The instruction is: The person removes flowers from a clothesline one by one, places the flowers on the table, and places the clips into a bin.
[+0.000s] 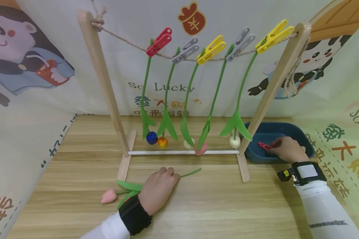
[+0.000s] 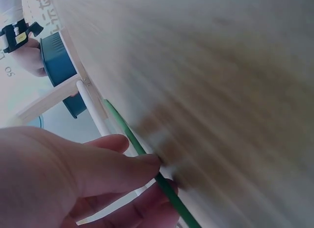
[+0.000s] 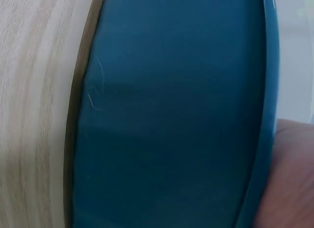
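Observation:
A pink artificial tulip (image 1: 109,196) lies on the table in front of the rack, its bloom to the left. Thumb and fingers of my left hand (image 1: 160,187) pinch its green stem (image 2: 128,132), which the left wrist view shows close over the wood. At the right, my right hand (image 1: 288,149) reaches into a dark blue basin (image 1: 297,127) and holds a red clothespin (image 1: 264,146) by its end at the fingertips. In the right wrist view the basin's outer wall (image 3: 171,100) hides the fingers, and only part of the hand shows past the rim.
A wooden rack (image 1: 106,86) with a twine line stands mid-table. Red, grey and yellow clothespins (image 1: 211,49) hold several tulips upside down by their stems, among them a blue bloom (image 1: 151,137) and an orange one (image 1: 162,142). A white rod (image 1: 167,153) joins the rack's feet.

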Available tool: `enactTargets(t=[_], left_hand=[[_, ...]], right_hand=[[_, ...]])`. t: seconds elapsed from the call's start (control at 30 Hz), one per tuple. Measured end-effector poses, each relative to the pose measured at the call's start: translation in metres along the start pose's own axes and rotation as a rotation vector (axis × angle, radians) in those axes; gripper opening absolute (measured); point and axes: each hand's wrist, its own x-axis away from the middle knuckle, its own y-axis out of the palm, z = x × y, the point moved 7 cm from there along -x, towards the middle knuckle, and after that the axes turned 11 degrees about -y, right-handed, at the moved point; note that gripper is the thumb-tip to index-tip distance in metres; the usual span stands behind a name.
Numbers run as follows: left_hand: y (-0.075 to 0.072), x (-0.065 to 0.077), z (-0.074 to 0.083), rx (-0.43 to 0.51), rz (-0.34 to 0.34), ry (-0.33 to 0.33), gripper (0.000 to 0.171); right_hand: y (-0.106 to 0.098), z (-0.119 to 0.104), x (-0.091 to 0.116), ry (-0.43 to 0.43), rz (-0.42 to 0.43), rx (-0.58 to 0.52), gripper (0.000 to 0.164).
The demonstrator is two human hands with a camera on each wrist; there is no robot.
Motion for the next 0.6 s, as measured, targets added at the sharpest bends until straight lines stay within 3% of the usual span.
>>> enactTargets(t=[0.3,0.43,0.6], left_hand=[[-0.015,0.003,-0.008,0.05,0.018,-0.029,0.032],[-0.031,0.004,-0.013,0.098,0.05,-0.041,0.031],[-0.057,0.003,-0.023,0.166,0.147,-0.071,0.029]], right_hand=[[-0.027,-0.019,0.015,-0.074,0.101,0.029,0.055],[-0.051,-0.042,0.027,-0.142,0.155,0.016,0.055],[-0.092,-0.082,0.047,-0.205,0.298,0.034,0.049]])
